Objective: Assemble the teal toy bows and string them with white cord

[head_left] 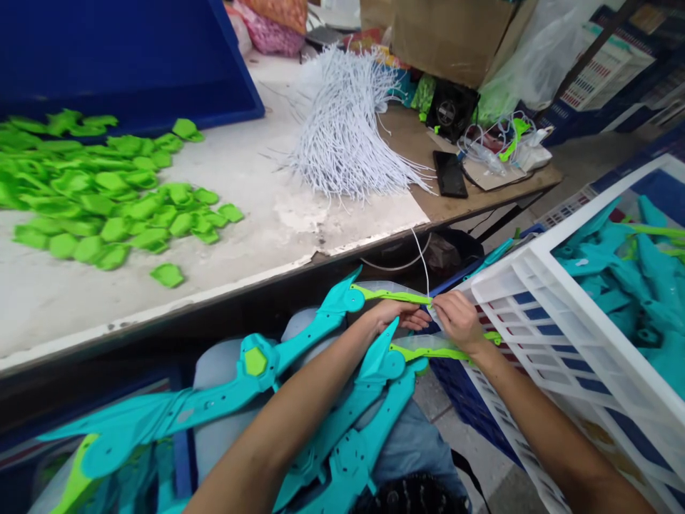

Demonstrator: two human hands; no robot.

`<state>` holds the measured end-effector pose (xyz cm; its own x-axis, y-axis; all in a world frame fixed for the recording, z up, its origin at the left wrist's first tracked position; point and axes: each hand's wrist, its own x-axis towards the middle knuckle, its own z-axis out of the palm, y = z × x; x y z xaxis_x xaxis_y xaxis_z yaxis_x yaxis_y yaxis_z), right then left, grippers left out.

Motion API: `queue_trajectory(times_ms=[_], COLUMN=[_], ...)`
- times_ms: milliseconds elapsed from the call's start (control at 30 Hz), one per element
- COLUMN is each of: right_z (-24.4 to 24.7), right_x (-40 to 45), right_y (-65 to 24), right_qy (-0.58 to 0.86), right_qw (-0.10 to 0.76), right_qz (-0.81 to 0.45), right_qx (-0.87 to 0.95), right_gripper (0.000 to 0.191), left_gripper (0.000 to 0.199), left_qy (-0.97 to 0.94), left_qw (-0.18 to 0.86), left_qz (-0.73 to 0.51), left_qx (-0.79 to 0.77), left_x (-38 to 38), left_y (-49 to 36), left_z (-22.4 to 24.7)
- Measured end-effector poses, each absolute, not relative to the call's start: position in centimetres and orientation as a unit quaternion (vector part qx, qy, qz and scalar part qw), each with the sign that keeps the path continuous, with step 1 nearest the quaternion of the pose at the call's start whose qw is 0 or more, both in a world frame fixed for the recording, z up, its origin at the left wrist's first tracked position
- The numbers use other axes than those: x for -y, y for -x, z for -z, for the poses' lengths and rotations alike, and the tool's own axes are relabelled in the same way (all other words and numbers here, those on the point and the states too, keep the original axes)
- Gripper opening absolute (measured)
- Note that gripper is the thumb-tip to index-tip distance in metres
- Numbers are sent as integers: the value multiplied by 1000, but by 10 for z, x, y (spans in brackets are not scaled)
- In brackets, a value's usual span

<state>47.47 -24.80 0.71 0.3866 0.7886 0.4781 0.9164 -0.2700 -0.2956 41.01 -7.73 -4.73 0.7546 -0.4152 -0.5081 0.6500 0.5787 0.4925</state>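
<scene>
A teal plastic toy bow (225,400) with a lime-green end arm (390,294) and a green hexagonal piece lies across my lap. My left hand (399,314) holds that green arm near its tip from below, fingers partly curled. Pinched closed at the tip is my right hand (456,320), with a white cord (424,260) rising from its fingertips. The cord's end between the fingers is hidden. Another teal toy bow (369,371) with a green arm (428,353) lies beneath my forearms.
Loose green hexagonal pieces (112,193) and a bundle of white cords (347,128) cover parts of the table (257,235). A phone (449,173) lies near its edge. At right stands a white crate (540,314) of teal parts; a blue bin (160,57) is at back left.
</scene>
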Motion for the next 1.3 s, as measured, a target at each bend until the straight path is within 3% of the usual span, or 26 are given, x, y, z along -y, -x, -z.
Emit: queue_trajectory(times_ms=[200,433,600,800,967,1067,1200,1300], right_z=[-4,-1,1,1,1,5,10,0], right_x=[251,253,253,254,248,244,246,241], right_y=[-474,-471,-473,-469,-469,-473,-485,-495], right_qy=[786,814,821,847,870,879,888,887], right_qw=[265,351,359,329,322,321,299,253], right_qz=[101,49,-33,-33,-42,-40,-30,11], right_qx=[550,460,443,415,371,349,348,385], right_gripper=[24,13,12,26,56,62,68,61], left_gripper=[19,16,7,13,13,15,22,26], left_qy=[-333,-326,-378,-425,-501,-471,-373,-351], left_qw=[876,880,856,835,810,808,741,703], left_qz=[312,324,299,228,57,-99,-395,-466], left_qx=[-153,-120,-186,-266,-301,-338,-394,-406], left_x=[78,83,89,75,26,-15,-47,-34], left_y=[-411,-411,-413,-384,-300,-238,-156,-112], left_z=[52,48,35,24,-32,-86,-143,-149])
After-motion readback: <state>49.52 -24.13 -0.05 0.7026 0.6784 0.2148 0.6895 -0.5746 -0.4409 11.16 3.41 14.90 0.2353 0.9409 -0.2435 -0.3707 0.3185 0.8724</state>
